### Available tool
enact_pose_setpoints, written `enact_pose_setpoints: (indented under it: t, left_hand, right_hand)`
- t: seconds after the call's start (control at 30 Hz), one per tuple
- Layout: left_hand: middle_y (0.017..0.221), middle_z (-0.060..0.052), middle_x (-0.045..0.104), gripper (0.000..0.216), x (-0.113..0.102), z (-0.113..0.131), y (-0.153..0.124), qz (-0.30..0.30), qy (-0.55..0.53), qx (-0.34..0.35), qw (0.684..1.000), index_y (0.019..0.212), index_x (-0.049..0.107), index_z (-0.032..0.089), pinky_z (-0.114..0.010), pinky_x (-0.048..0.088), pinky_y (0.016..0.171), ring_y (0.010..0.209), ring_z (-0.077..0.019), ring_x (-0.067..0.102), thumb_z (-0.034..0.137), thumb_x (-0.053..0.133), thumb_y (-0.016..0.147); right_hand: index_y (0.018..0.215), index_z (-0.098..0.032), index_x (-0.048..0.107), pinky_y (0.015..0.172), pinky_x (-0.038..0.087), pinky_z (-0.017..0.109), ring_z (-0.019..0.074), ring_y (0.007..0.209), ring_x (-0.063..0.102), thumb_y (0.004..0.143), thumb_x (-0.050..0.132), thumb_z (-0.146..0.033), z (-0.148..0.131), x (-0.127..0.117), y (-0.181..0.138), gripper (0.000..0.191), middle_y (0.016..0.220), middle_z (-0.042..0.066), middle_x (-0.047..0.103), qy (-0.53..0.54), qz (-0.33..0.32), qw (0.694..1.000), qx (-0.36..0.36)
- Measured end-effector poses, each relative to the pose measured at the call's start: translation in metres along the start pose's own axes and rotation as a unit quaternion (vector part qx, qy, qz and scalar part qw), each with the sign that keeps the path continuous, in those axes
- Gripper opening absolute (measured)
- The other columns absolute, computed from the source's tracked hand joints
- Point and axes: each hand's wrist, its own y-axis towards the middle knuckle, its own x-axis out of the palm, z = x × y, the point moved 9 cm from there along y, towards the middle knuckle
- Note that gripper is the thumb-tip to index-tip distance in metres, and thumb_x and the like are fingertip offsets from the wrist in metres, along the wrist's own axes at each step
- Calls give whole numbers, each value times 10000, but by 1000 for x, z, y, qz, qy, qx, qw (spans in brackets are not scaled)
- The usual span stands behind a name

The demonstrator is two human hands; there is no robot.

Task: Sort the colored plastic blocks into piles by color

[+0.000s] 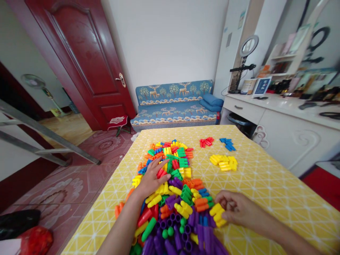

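Note:
A big heap of plastic building blocks (172,205) with rounded, bullet-like tubes covers the near middle of the table, in purple, green, orange, red, yellow and blue. My left hand (152,179) lies over the heap's left side, fingers spread and touching the pieces, with nothing gripped. At the heap's right edge, my right hand (235,207) pinches a yellow building block (218,214) between thumb and curled fingers. Away from the heap, on the right half of the table, sit small groups of red blocks (206,142), blue blocks (227,144) and yellow blocks (224,162).
A yellow patterned cloth covers the table (268,198). Behind it stand a blue sofa (172,106) and a small red stool (118,122). To the right is a white dressing table (289,131) with a ring light (249,46). A metal ladder (47,141) leans at left.

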Motion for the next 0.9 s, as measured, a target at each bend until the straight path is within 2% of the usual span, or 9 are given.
enact_pose_setpoints:
  t: [0.13, 0.23, 0.33, 0.43, 0.53, 0.63, 0.73, 0.83, 0.9]
  left_hand:
    - [1534, -40, 292, 591, 1, -2, 0, -5, 0, -7, 1000, 1401, 411, 348, -507, 209, 1137, 1416, -285, 220, 564, 511, 860]
    - [1527, -45, 306, 598, 1, -2, 1, -4, 2, -7, 1000, 1400, 415, 342, -505, 211, 1137, 1413, -288, 225, 566, 516, 855]
    - [1521, -54, 319, 606, 0, -1, 1, -1, 1, -2, 1000, 1404, 414, 335, -494, 218, 1137, 1409, -287, 236, 570, 514, 855]
    - [1522, -50, 317, 606, -1, -1, 1, 1, 0, -1, 1000, 1403, 414, 338, -488, 225, 1136, 1409, -287, 238, 574, 513, 853]
    - [1520, -55, 322, 605, 0, -2, 1, 2, 5, -1, 1000, 1399, 422, 330, -490, 230, 1134, 1409, -289, 240, 564, 526, 851]
    - [1518, -66, 324, 600, 1, -3, 1, 7, 9, 8, 1000, 1404, 417, 320, -486, 233, 1134, 1411, -279, 241, 548, 524, 860]
    - [1515, -63, 330, 596, 1, -3, 1, 10, 10, 13, 1000, 1404, 413, 331, -495, 230, 1132, 1412, -278, 240, 553, 519, 861]
    - [1516, -61, 328, 598, 1, -3, 1, 9, 10, 12, 1000, 1402, 414, 334, -501, 234, 1130, 1410, -280, 244, 560, 519, 859]
    - [1518, -62, 325, 601, 1, -3, 1, 8, 9, 11, 1000, 1403, 414, 331, -499, 238, 1129, 1410, -280, 242, 560, 520, 858]
  right_hand:
    - [791, -181, 631, 544, 413, 236, 130, 582, 536, 657, 687, -451, 25, -67, 19, 307, 631, -11, 581, -21, 86, 996, 33]
    - [752, -198, 655, 554, 448, 273, 179, 616, 595, 683, 631, -530, 48, -112, 22, 339, 660, 34, 647, -75, 202, 976, 43]
    - [855, -230, 656, 618, 495, 315, 226, 713, 647, 715, 581, -579, 57, -132, 12, 384, 794, 69, 701, -115, 333, 935, 27]
    - [989, -243, 635, 607, 504, 334, 216, 659, 639, 707, 610, -582, 54, -123, 8, 441, 890, 74, 703, -167, 353, 920, 31]
    - [1019, -246, 651, 583, 493, 319, 175, 599, 597, 714, 628, -554, 41, -106, 13, 434, 935, 66, 691, -197, 308, 931, 1]
    - [959, -225, 689, 571, 476, 298, 152, 587, 561, 733, 627, -499, 33, -87, 18, 360, 893, 53, 681, -194, 244, 949, -44]
    - [1023, -218, 685, 563, 469, 292, 154, 585, 552, 719, 653, -439, 34, -74, 22, 377, 791, 32, 658, -189, 204, 959, -57]
    - [1046, -220, 675, 581, 478, 295, 158, 592, 564, 713, 660, -381, 34, -67, 24, 370, 733, 15, 634, -205, 193, 957, -70]
    - [1003, -211, 672, 599, 486, 297, 157, 599, 573, 726, 637, -358, 30, -71, 24, 316, 729, 16, 634, -212, 216, 949, -87]
